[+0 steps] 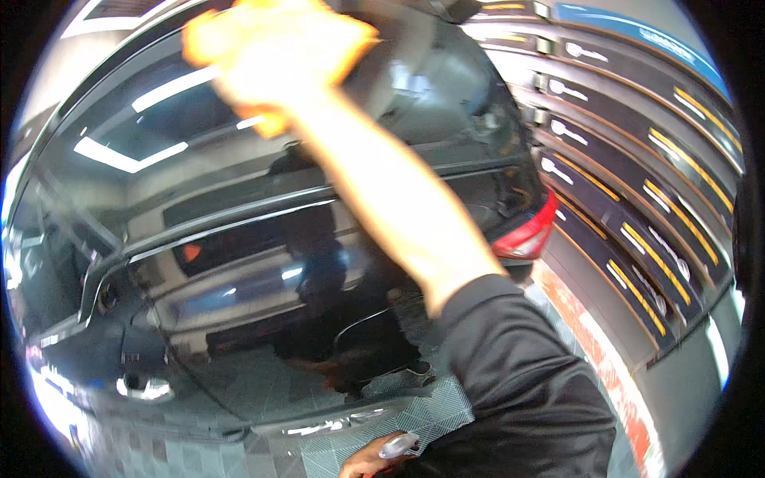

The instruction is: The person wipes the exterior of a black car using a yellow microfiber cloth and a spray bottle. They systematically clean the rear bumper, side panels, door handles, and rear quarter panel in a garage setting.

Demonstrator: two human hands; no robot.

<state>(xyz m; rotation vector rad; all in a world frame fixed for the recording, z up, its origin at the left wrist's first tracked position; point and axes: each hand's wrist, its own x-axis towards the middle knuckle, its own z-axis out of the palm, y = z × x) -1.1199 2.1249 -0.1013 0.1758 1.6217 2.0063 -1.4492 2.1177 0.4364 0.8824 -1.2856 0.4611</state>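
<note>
My right arm reaches up and across from the lower right in a black sleeve. At its end my right hand [275,68], overexposed and smeared by motion, holds an orange cloth [351,40] against or close over the dark rear window of a black car [239,263]. The single fingers do not show clearly. Low in the picture, at the bottom edge, my left hand [370,460] is closed around an object with a rounded grey-white top [398,445]. A bit of red shows beneath it; the rest is hidden.
The car's red tail light [527,231] juts out at the right. Beyond it, a black display rack [621,151] with yellow-striped rows lines the wall. Grey patterned floor tiles [319,452] lie below the bumper, and a red-and-white strip [606,350] runs along the rack's foot.
</note>
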